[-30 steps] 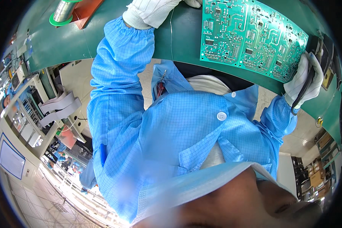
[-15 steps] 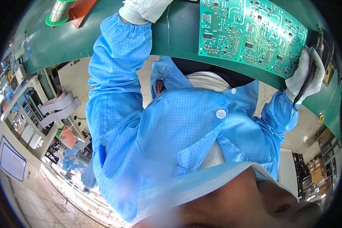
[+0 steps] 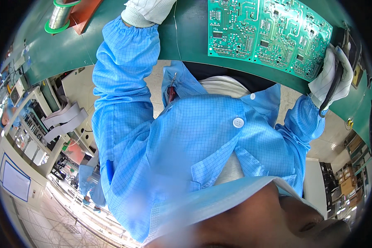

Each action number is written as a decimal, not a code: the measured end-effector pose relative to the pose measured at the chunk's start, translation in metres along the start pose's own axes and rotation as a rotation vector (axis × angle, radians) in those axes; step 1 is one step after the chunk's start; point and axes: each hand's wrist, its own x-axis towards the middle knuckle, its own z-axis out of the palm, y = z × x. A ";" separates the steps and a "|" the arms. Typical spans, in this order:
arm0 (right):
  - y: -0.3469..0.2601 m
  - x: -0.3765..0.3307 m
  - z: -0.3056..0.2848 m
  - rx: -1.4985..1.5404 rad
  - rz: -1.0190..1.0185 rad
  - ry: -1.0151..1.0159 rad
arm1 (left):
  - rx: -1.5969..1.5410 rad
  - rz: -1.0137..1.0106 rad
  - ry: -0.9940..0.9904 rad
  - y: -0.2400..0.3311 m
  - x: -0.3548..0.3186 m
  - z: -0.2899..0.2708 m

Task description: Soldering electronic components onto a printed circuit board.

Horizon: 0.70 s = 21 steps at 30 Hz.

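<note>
Circuit board (image 3: 273, 37) on the green bench (image 3: 78, 51), right gloved hand (image 3: 325, 76) at its right edge, fingers part-curled, black cord (image 3: 338, 78) across, hold unclear; left gloved hand (image 3: 148, 10), fingers out of view, can't tell its grip!

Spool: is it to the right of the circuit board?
No: the spool is left of the circuit board, with the left hand between them.

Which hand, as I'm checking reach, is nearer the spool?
Left. The left hand is to the right of the spool, apart from it; the right hand is much farther off, by the lower right corner of the board.
</note>
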 end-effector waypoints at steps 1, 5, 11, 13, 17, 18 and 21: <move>0.000 0.000 0.000 0.007 -0.003 0.005 | 0.002 0.000 0.003 -0.001 0.000 0.000; -0.009 -0.001 0.002 0.106 0.074 0.026 | 0.002 0.043 0.003 -0.009 0.002 -0.001; -0.003 0.001 0.004 0.130 -0.009 0.064 | 0.015 0.070 -0.003 -0.006 0.000 -0.004; -0.002 0.002 0.003 0.048 -0.068 0.035 | 0.024 0.087 -0.004 -0.003 -0.001 -0.003; -0.003 -0.002 0.002 0.106 0.014 -0.011 | 0.014 0.084 -0.011 -0.005 0.001 -0.005; -0.003 -0.002 0.001 0.106 0.015 -0.012 | 0.007 0.079 -0.014 -0.006 0.001 -0.005; 0.000 -0.002 -0.004 -0.051 -0.063 -0.087 | -0.011 0.060 0.007 -0.005 0.001 -0.003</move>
